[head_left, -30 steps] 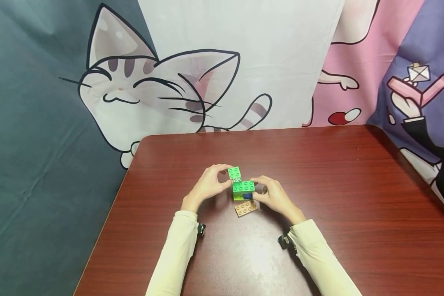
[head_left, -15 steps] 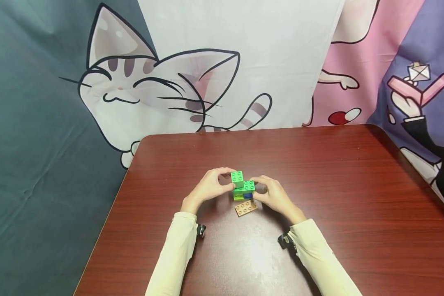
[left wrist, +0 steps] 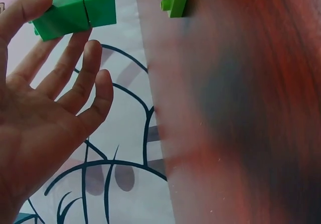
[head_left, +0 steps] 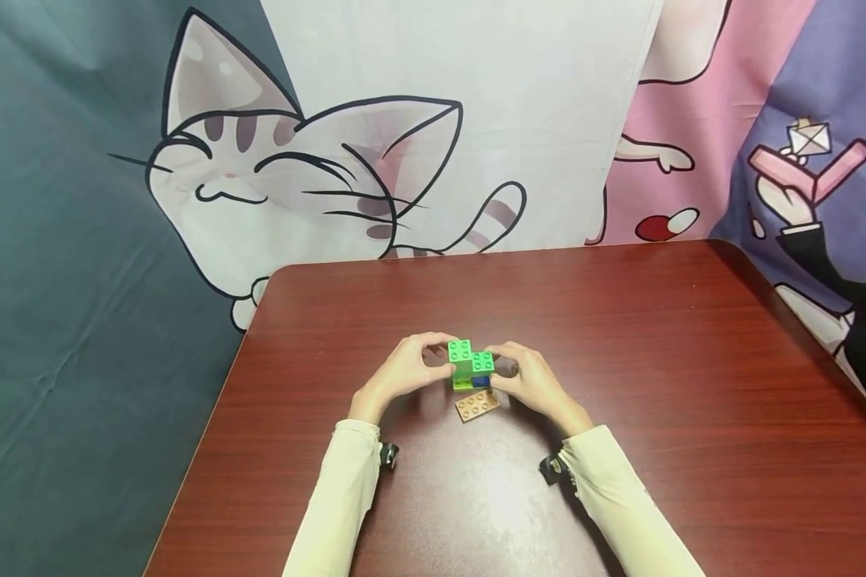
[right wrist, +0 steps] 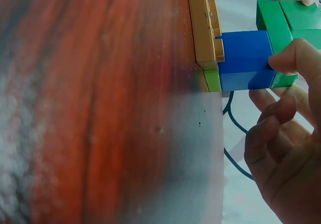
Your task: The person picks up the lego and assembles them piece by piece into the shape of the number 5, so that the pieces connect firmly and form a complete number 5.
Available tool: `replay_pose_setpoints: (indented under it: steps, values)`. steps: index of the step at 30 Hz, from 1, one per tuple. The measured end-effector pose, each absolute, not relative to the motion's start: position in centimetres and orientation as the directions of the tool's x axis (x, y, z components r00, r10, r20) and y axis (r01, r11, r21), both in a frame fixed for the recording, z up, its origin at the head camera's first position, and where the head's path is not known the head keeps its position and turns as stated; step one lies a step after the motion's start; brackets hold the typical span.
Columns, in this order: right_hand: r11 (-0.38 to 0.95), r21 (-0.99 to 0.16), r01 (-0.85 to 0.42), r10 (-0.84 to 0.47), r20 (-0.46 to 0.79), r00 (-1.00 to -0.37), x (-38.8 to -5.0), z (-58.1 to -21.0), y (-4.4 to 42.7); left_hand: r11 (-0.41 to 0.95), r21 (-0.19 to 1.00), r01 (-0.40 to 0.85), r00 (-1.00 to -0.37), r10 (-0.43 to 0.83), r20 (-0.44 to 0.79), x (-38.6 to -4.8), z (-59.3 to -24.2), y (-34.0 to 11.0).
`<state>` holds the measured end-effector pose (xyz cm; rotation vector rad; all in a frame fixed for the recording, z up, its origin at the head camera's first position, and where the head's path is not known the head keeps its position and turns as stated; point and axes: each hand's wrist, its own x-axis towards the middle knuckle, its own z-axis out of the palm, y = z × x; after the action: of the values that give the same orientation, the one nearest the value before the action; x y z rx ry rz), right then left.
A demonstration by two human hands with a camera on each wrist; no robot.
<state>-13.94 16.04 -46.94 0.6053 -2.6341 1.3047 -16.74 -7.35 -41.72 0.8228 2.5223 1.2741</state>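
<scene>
A small green brick (head_left: 459,350) sits on the left part of a longer green brick (head_left: 483,362), over a blue brick (head_left: 480,381) and a lime plate (head_left: 463,385). My left hand (head_left: 406,366) pinches the small green brick; in the left wrist view the thumb and fingers of the left hand (left wrist: 55,88) lie on either side of that brick (left wrist: 60,8). From the right, my right hand (head_left: 530,381) grips the stack. The right wrist view has the thumb of the right hand (right wrist: 291,133) against the blue brick (right wrist: 246,58) and the longer green brick.
A tan plate (head_left: 477,405) with studs lies just in front of the stack on the brown table (head_left: 621,320). A printed cloth with a cartoon cat (head_left: 238,184) hangs behind the table.
My left hand has brought the small green brick toward me and down onto the longer green brick, covering its left studs. The right hand has stayed at the stack.
</scene>
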Motion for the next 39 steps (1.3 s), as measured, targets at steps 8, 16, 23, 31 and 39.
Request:
replay_pose_setpoints:
  steps: [8, 16, 23, 31, 39]
  values:
    - [0.542, -0.734, -0.409, -0.294, 0.291, -0.910, -14.0, -46.8, 16.1, 0.419, 0.854, 0.307, -0.826, 0.563, 0.021, -16.5, -42.4, -7.2]
    - [0.542, -0.737, -0.405, -0.291, 0.287, -0.913, -13.9, -46.9, 16.0, 0.451, 0.887, 0.099, -0.826, 0.535, -0.180, -16.0, -43.1, -8.4]
    - [0.539, -0.735, -0.412, -0.290, 0.298, -0.910, -13.9, -46.9, 16.0, 0.280, 0.958, -0.064, -0.807, 0.550, -0.214, -16.2, -44.0, -9.2]
    - [0.545, -0.731, -0.410, -0.304, 0.284, -0.909, -13.8, -46.7, 15.9, 0.161, 0.973, -0.167, -0.782, 0.579, -0.230, -16.2, -44.1, -9.0]
    - [0.551, -0.720, -0.421, -0.304, 0.296, -0.905, -13.8, -46.5, 16.0, 0.269, 0.956, -0.121, -0.794, 0.552, -0.255, -16.3, -43.8, -8.5]
